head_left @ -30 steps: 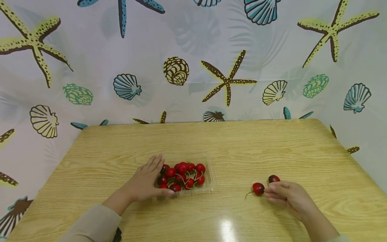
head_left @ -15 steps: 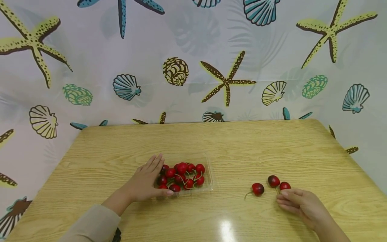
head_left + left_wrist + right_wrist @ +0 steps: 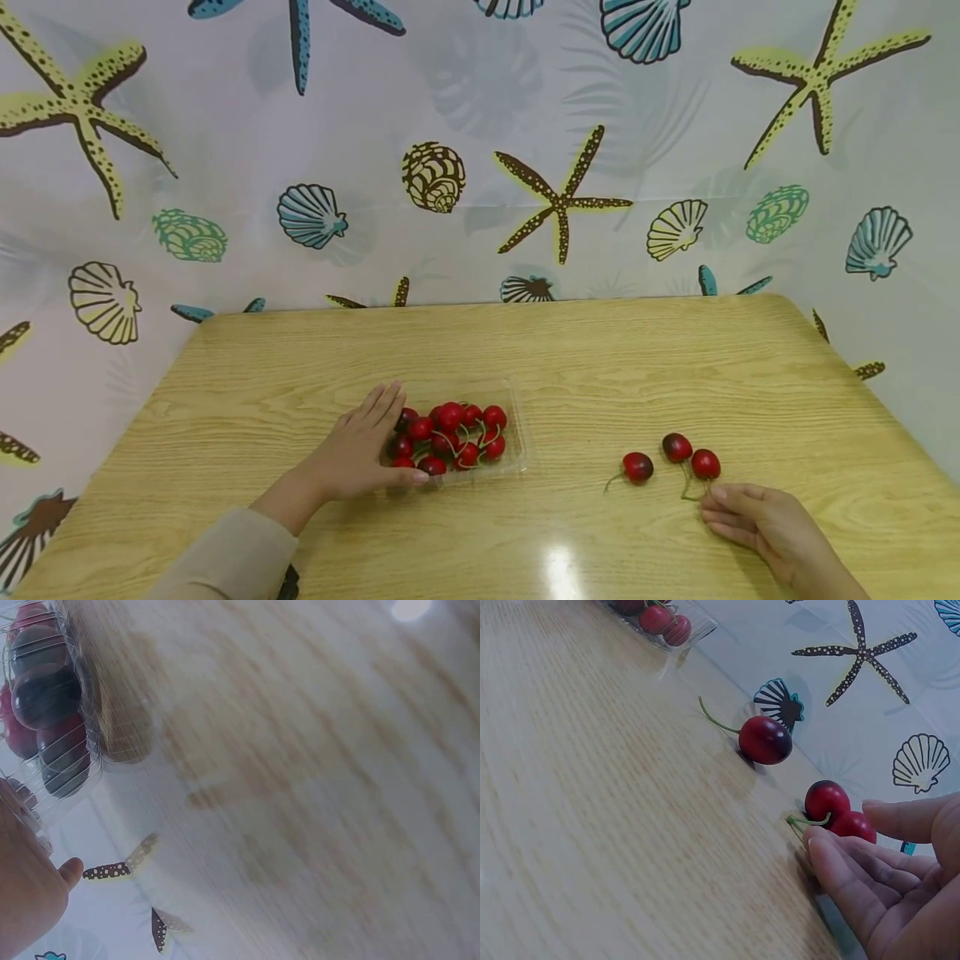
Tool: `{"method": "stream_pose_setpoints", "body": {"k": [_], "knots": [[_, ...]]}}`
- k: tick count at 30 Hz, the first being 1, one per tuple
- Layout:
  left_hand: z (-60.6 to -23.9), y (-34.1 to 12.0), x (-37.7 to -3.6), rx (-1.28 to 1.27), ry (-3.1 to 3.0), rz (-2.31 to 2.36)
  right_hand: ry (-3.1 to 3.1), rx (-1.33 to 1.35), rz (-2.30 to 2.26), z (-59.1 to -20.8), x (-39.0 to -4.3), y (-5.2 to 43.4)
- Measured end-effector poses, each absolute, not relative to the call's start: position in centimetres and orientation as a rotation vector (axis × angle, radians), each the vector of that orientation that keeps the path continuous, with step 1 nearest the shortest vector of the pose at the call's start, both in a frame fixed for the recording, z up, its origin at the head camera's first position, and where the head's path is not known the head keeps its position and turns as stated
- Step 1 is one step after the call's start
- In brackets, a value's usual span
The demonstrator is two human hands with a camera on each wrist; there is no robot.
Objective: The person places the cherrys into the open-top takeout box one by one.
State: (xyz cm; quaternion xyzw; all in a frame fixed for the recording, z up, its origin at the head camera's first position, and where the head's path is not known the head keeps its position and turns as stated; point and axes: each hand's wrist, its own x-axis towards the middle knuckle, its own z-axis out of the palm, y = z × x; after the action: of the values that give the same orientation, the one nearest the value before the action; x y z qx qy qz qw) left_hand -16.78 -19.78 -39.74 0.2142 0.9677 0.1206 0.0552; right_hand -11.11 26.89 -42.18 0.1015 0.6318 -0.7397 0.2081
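The left hand [image 3: 358, 454] steadies a clear plastic tray [image 3: 517, 433] of red cherries [image 3: 452, 433]; the right hand [image 3: 757, 521] (fingers relaxed, holding nothing) rests beside three loose red cherries [image 3: 675, 460] on the wooden table [image 3: 600, 367] — best lifted by the stems.

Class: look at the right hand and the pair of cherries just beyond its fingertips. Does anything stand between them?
Nothing visible does. The right hand lies on the table just behind the cherry pair; its fingertips are at their stems.

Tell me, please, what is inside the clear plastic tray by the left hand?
The clear plastic tray holds a heap of red cherries with green stems. The left hand covers its left end, so any cherries there are hidden.
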Motion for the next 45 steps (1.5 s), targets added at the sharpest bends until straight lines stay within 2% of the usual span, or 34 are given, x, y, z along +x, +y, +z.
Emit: {"method": "stream_pose_setpoints", "body": {"k": [28,45], "knots": [[-40.4,-19.8,-16.5,0.634,2.923,0.418,1.96,0.532,-1.897,-42.5,-12.2,25.3],[-39.9,-19.9,-16.9,0.634,2.93,0.411,1.756,0.577,-2.249,-42.2,-12.5,24.4]]}}
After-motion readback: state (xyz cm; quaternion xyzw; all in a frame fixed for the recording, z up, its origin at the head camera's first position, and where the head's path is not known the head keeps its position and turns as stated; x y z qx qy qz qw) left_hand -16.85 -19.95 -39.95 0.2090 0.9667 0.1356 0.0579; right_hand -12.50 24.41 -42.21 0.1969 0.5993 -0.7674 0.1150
